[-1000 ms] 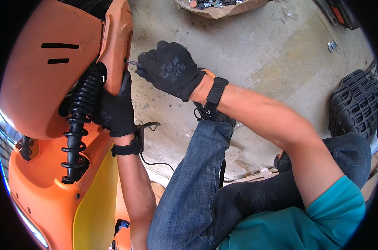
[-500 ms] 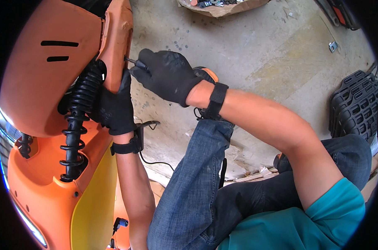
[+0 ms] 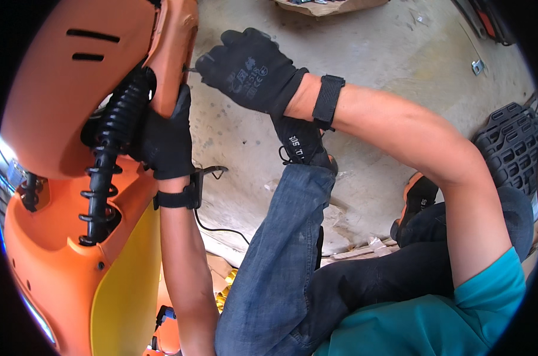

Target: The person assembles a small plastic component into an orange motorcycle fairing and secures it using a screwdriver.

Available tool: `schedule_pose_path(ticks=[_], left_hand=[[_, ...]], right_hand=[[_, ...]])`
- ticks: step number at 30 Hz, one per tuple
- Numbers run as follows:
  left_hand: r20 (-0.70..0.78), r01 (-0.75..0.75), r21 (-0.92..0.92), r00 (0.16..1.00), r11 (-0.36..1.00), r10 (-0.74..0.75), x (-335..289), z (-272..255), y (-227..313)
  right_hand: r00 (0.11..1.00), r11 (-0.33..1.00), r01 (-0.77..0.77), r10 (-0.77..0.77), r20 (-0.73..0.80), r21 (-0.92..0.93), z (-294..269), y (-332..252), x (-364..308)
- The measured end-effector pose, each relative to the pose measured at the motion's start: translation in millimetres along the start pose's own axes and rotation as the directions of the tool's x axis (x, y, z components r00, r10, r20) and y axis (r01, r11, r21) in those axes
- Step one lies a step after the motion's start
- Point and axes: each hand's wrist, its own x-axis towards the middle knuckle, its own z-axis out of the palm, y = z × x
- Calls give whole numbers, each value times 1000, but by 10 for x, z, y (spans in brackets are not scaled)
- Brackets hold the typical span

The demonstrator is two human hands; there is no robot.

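Note:
Orange bodywork of a vehicle (image 3: 79, 118) fills the left side, with a black coil-spring shock absorber (image 3: 105, 160) running down it. My left hand (image 3: 165, 139), in a black glove, grips the edge of a narrow orange panel (image 3: 173, 53) beside the shock; its thumb points up the panel and its other fingers are hidden behind. Also in a black glove, my right hand (image 3: 245, 71) is closed, back of the hand up, around a screwdriver. Only the thin dark shaft of the screwdriver (image 3: 191, 70) shows, reaching the panel's right edge; its handle is covered by the fingers.
A shallow cardboard container (image 3: 334, 7) with small metal parts lies at the top. A black plastic grid (image 3: 509, 148) stands at the right. My jeans-clad knee (image 3: 307, 196) rises between the arms. A black cable (image 3: 221, 230) runs over the concrete floor (image 3: 387, 77).
My right hand has turned over, its back now facing up, and shifted slightly up and right. The screwdriver's handle, seen before, is now hidden. My left hand keeps its hold.

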Motion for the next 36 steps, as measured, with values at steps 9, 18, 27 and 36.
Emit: schedule_pose_path(ticks=[9, 18, 27, 36], left_hand=[[17, -27, -103, 999, 994, 29, -10, -5, -33], [16, 20, -143, 1000, 990, -18, -29, -4, -31], [-29, -18, -101, 999, 995, 15, -22, -9, -19], [-54, -38, -192, 998, 981, 28, 10, -16, 6]], right_hand=[[999, 999, 36, -36, 11, 14, -11, 34, 7], [999, 998, -51, 51, 9, 43, -20, -86, 9], [945, 912, -327, 320, 68, 248, 22, -292, -4], [916, 861, -391, 329, 229, 327, -34, -214, 13]])
